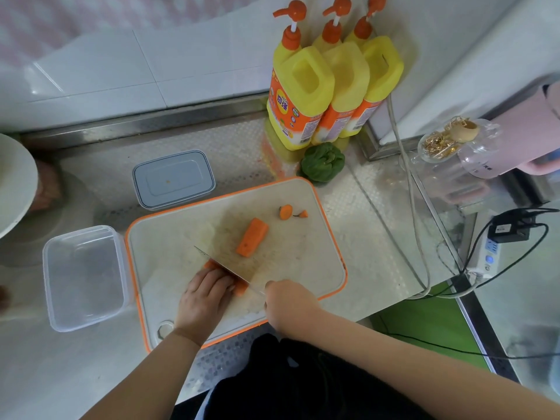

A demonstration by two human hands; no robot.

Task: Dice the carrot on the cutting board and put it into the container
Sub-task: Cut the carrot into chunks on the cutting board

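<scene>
Steel counter (378, 225) held my cutting board (169, 234), where my left hand (206, 294) pinned a carrot piece (241, 287), my right hand (288, 301) clasped the knife (224, 269), another carrot chunk (252, 237) waited uncut, and the clear container (83, 277) looked empty.

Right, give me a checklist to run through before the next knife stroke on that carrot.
1. Left hand steadies the carrot piece being cut: ok.
2. Left fingertips tucked clear of the knife: cannot tell, they sit right against the blade.
3. Right hand grips the knife handle: ok.
4. Second carrot chunk lies clear of the blade: ok.
5. Open container beside the cutting board, ready for dice: ok.
</scene>
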